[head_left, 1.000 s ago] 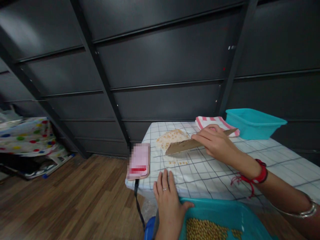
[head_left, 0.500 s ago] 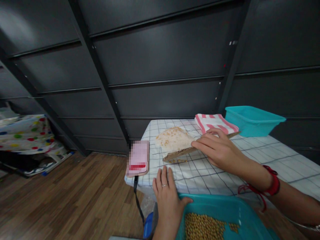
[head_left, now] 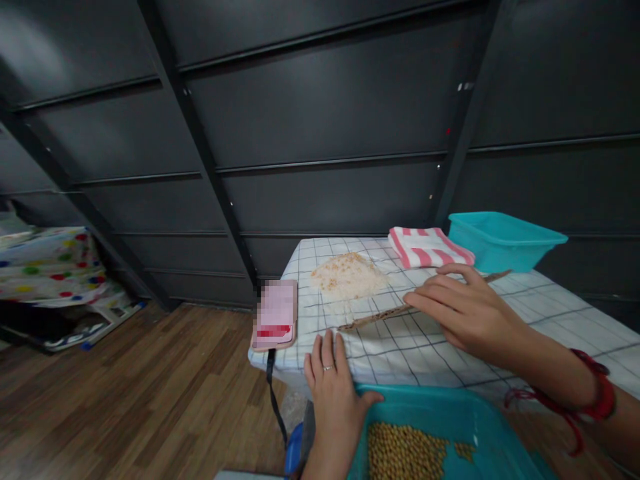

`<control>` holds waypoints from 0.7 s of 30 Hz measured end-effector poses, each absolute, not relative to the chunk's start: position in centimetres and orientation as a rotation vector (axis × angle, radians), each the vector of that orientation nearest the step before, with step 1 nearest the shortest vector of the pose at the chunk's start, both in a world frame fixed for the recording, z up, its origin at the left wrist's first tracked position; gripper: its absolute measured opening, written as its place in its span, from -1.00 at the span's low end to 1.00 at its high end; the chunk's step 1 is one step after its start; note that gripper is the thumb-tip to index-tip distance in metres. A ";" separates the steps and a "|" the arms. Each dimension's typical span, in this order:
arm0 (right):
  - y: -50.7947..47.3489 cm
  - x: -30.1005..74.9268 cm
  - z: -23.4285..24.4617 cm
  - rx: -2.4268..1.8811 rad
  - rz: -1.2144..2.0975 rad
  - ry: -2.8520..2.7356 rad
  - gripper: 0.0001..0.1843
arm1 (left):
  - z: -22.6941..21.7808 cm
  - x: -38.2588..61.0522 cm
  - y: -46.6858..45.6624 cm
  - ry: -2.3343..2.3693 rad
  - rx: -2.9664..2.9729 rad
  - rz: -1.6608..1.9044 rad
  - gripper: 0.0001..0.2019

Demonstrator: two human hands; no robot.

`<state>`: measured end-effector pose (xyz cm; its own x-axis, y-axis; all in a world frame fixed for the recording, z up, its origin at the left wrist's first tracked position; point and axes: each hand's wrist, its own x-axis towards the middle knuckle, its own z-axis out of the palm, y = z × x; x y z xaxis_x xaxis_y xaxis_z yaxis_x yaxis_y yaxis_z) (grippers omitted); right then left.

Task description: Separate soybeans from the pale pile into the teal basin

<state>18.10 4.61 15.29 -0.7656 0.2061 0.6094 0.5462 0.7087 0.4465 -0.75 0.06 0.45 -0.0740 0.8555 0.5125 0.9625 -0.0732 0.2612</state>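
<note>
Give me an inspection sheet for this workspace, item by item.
Surface: checked tablecloth covers the table.
Job's things: cardboard strip just short of the crumb pile; near teal tub holds beans.
Clutter: striped towel, far teal tub, pink phone.
Grippers: right hand grips the cardboard strip; left hand flat at table edge, thumb on near tub's rim.
Cables: dark cable hangs from the phone.
Surroundings: dark metal wall, wood floor, polka-dot sheet.

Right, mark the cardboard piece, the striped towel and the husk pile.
cardboard piece (head_left: 375, 318): head view, bare left half.
striped towel (head_left: 430, 247): head view, top middle.
husk pile (head_left: 347, 275): head view, centre.
</note>
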 end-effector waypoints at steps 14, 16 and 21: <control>5.6 17.7 15.6 -0.556 -0.828 -2.427 -0.68 | 0.6 -0.8 -0.1 -1.995 -2.004 -0.838 -0.08; 5.6 17.9 15.6 -0.563 -0.832 -2.433 -0.65 | 0.6 -0.8 -0.1 -1.998 -2.005 -0.834 -0.09; 5.1 19.3 16.0 -0.581 -0.853 -2.417 -0.62 | 0.5 -0.8 0.0 -2.003 -2.019 -0.832 -0.09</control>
